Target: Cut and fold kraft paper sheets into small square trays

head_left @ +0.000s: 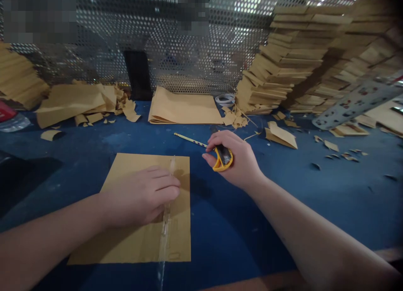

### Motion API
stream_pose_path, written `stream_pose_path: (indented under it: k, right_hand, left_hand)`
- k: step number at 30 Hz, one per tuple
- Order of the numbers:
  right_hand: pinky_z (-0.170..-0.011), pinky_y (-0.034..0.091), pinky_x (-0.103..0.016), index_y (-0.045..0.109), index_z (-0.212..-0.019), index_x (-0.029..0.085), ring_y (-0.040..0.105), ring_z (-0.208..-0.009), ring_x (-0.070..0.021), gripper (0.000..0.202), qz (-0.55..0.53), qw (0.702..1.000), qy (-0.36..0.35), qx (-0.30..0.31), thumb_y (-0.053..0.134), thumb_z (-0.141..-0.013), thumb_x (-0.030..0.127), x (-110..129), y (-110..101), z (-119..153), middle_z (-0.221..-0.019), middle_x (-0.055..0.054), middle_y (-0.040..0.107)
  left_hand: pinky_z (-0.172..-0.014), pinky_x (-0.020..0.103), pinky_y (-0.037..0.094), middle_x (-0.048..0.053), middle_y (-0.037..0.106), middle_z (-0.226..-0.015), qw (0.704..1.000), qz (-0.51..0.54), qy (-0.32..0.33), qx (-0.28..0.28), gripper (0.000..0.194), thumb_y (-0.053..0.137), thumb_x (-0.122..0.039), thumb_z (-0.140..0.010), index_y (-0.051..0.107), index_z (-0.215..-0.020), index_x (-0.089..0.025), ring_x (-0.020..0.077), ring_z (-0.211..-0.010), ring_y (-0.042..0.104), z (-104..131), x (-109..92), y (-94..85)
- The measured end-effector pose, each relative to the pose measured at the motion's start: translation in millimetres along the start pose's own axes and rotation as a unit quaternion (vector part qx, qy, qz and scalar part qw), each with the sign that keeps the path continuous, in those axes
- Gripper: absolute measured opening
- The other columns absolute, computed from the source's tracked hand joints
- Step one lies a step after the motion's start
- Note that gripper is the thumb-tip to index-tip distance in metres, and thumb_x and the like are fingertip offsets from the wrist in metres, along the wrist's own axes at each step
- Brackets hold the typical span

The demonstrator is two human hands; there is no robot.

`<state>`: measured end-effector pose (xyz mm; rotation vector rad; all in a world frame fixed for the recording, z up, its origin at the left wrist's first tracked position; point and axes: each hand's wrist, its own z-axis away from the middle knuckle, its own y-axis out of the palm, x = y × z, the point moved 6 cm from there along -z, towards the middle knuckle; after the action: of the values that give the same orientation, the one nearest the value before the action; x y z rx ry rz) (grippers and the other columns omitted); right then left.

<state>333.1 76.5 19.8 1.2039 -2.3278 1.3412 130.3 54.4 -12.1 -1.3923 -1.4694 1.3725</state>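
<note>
A sheet of brown kraft paper lies flat on the blue tabletop in front of me. Lengthwise near its right side runs a clear plastic ruler, its near end sticking out past the paper's bottom edge. My left hand bends over the ruler, fingers close together and closed on it against the paper. To the right of the sheet, raised above the table, my right hand is closed around a yellow and black utility knife. Whether its blade is out I cannot tell. Beyond that hand lies a patterned pencil.
Folded brown paper lies at the back against a perforated metal screen, beside a roll of tape. Tall paper stacks lean at the right, near a patterned cylinder. Paper scraps are scattered about. A dark phone-like slab stands behind.
</note>
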Motion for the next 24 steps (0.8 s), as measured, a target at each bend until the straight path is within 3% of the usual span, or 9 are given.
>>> stream_pose_path:
  k: [5,12,14,16,17,19,21,24]
  right_hand:
    - [-0.082,0.051,-0.038,0.06,-0.086,0.023,0.061,-0.089,-0.02,0.009,0.003,1.0,0.004,-0.005,0.067,-0.081,0.025,-1,-1,0,-0.093,-0.004,0.062]
    - [-0.083,0.051,-0.037,0.061,-0.087,0.022,0.061,-0.09,-0.0195,0.009,0.004,1.0,0.0,-0.002,0.068,-0.08,0.024,0,-2,1,-0.094,-0.004,0.062]
    - [-0.083,0.051,-0.037,0.061,-0.087,0.022,0.061,-0.09,-0.0195,0.01,0.003,1.0,0.002,-0.001,0.068,-0.081,0.024,0,-1,1,-0.095,-0.004,0.062]
    - [-0.083,0.051,-0.038,0.061,-0.088,0.022,0.061,-0.09,-0.0199,0.01,0.003,1.0,0.001,0.0,0.067,-0.081,0.024,0,-1,1,-0.095,-0.004,0.062]
    - [-0.083,0.051,-0.038,0.061,-0.088,0.022,0.061,-0.09,-0.0202,0.01,0.003,1.0,0.0,0.0,0.068,-0.08,0.024,0,-1,1,-0.095,-0.004,0.062]
    - [-0.084,0.051,-0.038,0.061,-0.088,0.023,0.061,-0.091,-0.0206,0.01,0.006,1.0,-0.004,-0.003,0.068,-0.08,0.025,1,-1,1,-0.095,-0.005,0.062]
    - [-0.084,0.051,-0.038,0.061,-0.088,0.022,0.061,-0.091,-0.0207,0.011,0.009,1.0,-0.009,-0.005,0.068,-0.08,0.024,2,-2,1,-0.095,-0.005,0.062]
    - [-0.083,0.051,-0.037,0.061,-0.088,0.022,0.061,-0.091,-0.0207,0.012,0.012,1.0,-0.016,0.0,0.068,-0.079,0.024,4,-2,0,-0.096,-0.005,0.063]
  left_hand:
    - [-0.092,0.036,0.051,0.006,0.067,-0.113,0.999,0.016,-0.02,-0.042,0.024,0.05,-0.007,-0.084,0.063,-0.1,-0.019,0.0196,-0.103,0.061,1,3,2.8]
    - [-0.099,0.042,0.048,0.005,0.054,-0.141,0.998,-0.004,-0.045,0.038,0.048,0.044,-0.006,-0.083,0.055,-0.128,-0.021,0.0244,-0.117,0.056,0,0,14.2]
    - [-0.101,0.043,0.046,0.006,0.05,-0.145,0.997,-0.007,-0.063,0.044,0.044,0.043,-0.01,-0.088,0.055,-0.129,-0.022,0.0249,-0.121,0.054,-2,-2,11.8]
    - [-0.104,0.047,0.043,0.009,0.047,-0.147,0.993,-0.017,-0.104,0.049,0.037,0.045,-0.031,-0.096,0.055,-0.13,-0.022,0.0288,-0.129,0.048,-5,2,9.6]
    - [-0.107,0.049,0.04,0.012,0.042,-0.15,0.991,-0.021,-0.121,0.059,0.048,0.046,-0.048,-0.095,0.052,-0.134,-0.02,0.0316,-0.134,0.043,-7,4,10.1]
    - [-0.114,0.052,0.031,0.015,0.028,-0.158,0.988,-0.024,-0.13,0.085,0.088,0.045,-0.077,-0.083,0.039,-0.146,-0.015,0.0362,-0.143,0.029,-9,7,14.0]
    - [-0.118,0.052,0.022,0.015,0.014,-0.162,0.987,-0.017,-0.123,0.105,0.111,0.041,-0.089,-0.074,0.024,-0.153,-0.013,0.0369,-0.148,0.016,-11,9,18.8]
    - [-0.121,0.05,0.014,0.013,0.004,-0.163,0.985,0.003,-0.124,0.12,0.118,0.04,-0.092,-0.07,0.012,-0.156,-0.015,0.0356,-0.15,0.009,-11,12,22.7]
